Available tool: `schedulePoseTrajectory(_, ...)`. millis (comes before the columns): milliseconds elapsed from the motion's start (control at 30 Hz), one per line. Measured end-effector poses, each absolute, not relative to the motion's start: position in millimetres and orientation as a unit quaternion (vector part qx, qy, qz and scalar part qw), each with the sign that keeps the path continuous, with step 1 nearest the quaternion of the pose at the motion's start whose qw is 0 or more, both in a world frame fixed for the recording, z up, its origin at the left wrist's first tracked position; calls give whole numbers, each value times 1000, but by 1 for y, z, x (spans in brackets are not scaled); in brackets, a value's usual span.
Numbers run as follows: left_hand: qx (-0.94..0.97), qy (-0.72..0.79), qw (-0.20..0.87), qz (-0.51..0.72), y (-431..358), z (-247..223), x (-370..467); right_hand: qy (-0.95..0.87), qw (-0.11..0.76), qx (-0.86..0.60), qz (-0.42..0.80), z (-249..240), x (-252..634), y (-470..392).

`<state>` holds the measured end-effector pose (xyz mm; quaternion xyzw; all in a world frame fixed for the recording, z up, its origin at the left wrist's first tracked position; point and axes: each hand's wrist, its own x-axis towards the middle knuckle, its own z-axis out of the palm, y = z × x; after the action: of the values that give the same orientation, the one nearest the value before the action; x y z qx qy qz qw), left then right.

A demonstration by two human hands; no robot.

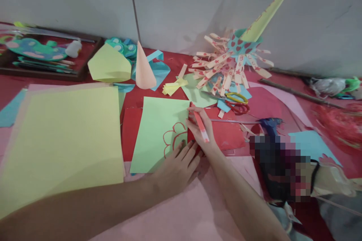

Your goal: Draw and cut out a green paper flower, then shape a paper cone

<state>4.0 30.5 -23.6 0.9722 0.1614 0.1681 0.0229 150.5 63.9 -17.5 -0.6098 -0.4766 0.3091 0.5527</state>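
Observation:
A light green sheet of paper lies over red paper in front of me. On it is a red scalloped outline, like half a flower, beside the sheet's right edge. My left hand lies flat across the sheet's lower right part with its fingers stretched out, covering some of the drawing. Closed around a red marker with a pale end, my right hand rests at the sheet's right edge. The marker's tip is hard to make out.
Large yellow sheets lie at left. Behind stand a peach paper cone and a fringed paper piece. Scissors and a blue glue gun are at right. A wooden tray holds craft supplies. A blurred-out area is lower right.

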Motion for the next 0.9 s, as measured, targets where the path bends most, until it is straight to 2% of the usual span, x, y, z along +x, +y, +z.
schedulePoseTrajectory(300,965,196,-11,174,27,-24,3,-507,528,-624,273,-17,151,66)
schedulePoseTrajectory(533,966,207,-8,158,27,-25,2,-428,611,-646,164,-13,147,64)
schedulePoseTrajectory(733,966,202,-25,161,27,-25,3,-441,569,-657,225,-10,148,61)
schedulePoseTrajectory(900,975,103,-23,196,25,-19,2,-407,615,-616,276,-16,150,66)
